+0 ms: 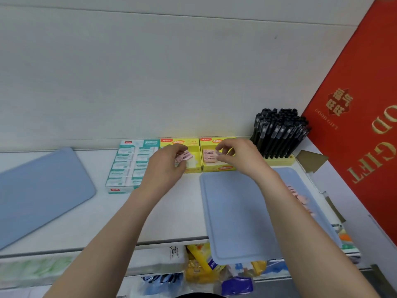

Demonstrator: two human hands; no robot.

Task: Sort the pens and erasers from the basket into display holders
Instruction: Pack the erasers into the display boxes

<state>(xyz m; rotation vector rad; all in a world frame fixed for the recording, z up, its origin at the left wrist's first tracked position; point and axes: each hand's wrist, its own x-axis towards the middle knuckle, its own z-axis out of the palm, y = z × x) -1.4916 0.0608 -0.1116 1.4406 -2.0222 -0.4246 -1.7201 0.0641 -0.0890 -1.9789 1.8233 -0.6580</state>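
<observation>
Pink eraser (184, 157) pinched in our left hand (165, 166) over yellow box (196, 168) behind blue tray (236, 211); our right hand (238, 155) pinches boxed erasers (208, 156). Pens (279, 132) racked behind tray. We see few loose erasers (300, 197) left on tray.

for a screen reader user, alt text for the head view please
Two hands work at two yellow cardboard boxes: the left hand holds a pink rectangular eraser over the left box, the right hand pinches a second pink eraser in the right box. A light blue plastic tray lies in front; black pens stand further right.
</observation>
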